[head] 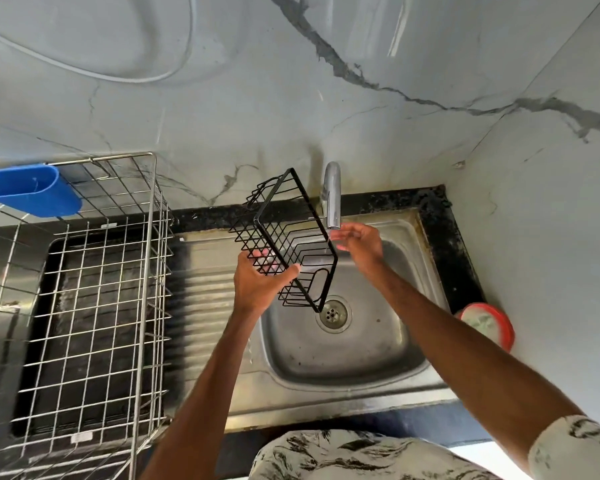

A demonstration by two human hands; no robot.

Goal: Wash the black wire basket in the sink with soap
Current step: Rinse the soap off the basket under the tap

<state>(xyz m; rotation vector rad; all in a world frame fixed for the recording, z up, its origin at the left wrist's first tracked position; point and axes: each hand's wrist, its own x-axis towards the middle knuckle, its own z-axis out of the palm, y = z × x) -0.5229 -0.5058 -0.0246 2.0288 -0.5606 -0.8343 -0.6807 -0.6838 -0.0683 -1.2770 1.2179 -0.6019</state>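
While the left hand grips the black wire basket by its rim, tilted above the sink, the right hand lies loosely open just beside it under the tap. Right of that forearm, a red tub holds something pale.

The wire basket was black, the cup blue, the sink dull silver. Dark grey veins crossed the pale wall; the shirt was white with black streaks.
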